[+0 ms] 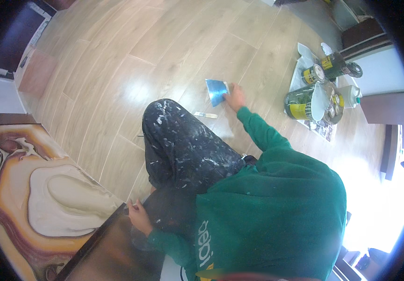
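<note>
My right hand (235,97) is stretched out low over the floor, its fingers closed on the edge of a wide scraper (216,92) with a blue blade. Just nearer to me, a small flat tool (205,114) with a pale handle lies on the floor; whether it is a brush or a knife I cannot make out. Beside my folded leg, my left hand (139,218) rests at the dark edge of a marbled panel (71,192) in cream, orange and brown. Its fingertips are apart, and nothing shows between them.
To the right, paint-streaked cans (300,104) and a white jug (350,96) stand on spread newspaper (324,130). Wood-look planks (174,42) cover the floor. A dark brown surface (106,250) adjoins the panel. My paint-spattered trousers (183,140) fill the middle.
</note>
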{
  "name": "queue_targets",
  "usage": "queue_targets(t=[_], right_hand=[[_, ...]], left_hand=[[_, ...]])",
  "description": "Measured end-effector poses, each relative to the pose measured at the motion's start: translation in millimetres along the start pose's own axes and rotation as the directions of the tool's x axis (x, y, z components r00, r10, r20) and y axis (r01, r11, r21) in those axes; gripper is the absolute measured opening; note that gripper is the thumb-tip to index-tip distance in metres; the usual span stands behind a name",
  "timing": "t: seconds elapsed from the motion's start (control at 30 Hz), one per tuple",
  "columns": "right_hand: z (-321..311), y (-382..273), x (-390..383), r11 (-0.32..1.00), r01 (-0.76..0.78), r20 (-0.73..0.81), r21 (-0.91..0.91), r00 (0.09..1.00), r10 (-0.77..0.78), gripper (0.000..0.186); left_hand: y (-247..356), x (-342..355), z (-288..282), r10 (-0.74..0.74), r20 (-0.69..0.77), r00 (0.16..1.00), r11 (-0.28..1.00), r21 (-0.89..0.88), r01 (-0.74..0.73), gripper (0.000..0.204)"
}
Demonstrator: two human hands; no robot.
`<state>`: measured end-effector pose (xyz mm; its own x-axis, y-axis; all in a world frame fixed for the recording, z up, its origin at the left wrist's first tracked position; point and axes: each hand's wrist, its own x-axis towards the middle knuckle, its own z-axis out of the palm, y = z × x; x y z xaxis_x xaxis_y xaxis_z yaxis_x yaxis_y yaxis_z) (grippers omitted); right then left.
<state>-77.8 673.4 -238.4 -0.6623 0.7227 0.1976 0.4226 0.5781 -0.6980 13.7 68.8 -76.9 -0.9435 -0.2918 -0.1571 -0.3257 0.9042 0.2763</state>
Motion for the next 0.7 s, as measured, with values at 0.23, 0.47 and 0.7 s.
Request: queue_targets(t=[0.23, 0.47, 0.7], right_hand=[[-12, -40, -80, 0.901, 0.434, 0.444, 0.013, 0.805, -0.394, 0.032], [4, -41, -78, 0.990, 0.093, 0.432, 0.109, 0.892, -0.132, 0.022], [-39, -225, -21, 0.774, 0.159, 0.082, 0.613, 0.961, -0.263, 0.017]], left_hand=[[3, -3, -5, -0.088, 0.028, 0.996, 0.994, -0.056, 0.089, 0.046], [-3, -4, -1, -0.151, -0.045, 0.988, 0.971, -0.193, 0.140, 0.045], [34, -4, -4, -0.154, -0.188, 0.970, 0.571, -0.818, -0.068, 0.033]])
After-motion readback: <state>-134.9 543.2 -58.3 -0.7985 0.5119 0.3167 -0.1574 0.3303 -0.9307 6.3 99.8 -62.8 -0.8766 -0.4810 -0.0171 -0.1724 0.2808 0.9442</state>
